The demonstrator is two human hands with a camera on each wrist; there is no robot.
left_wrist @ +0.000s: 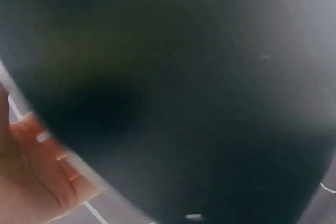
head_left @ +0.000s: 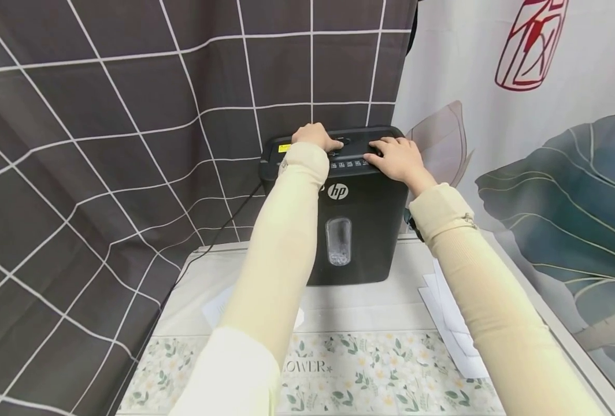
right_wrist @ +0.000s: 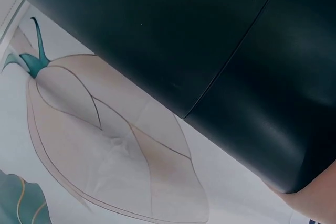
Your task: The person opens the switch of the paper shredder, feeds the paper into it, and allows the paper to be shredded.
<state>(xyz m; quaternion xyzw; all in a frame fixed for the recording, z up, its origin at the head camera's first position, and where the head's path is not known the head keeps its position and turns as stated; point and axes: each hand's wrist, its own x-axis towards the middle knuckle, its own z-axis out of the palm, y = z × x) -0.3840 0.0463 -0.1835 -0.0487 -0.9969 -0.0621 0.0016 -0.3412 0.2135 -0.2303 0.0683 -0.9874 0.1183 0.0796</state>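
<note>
At left, cord (head_left: 219,234) leading to upright shredder (head_left: 365,231) at back of bench (head_left: 339,309). Next, left hand (head_left: 314,137) on shredder's top, with thumb stretched out; can't tell if gripping, most fingers hidden. Then right hand (head_left: 400,159) resting on top, with fingers relaxed. Further right, papers (head_left: 450,323) on bench.

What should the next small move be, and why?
Perhaps work the control atop the shredder with the thumb of the left hand: the thumb lies close by it, contact unclear, while the right hand rests on the top, perhaps steadying it.
</note>
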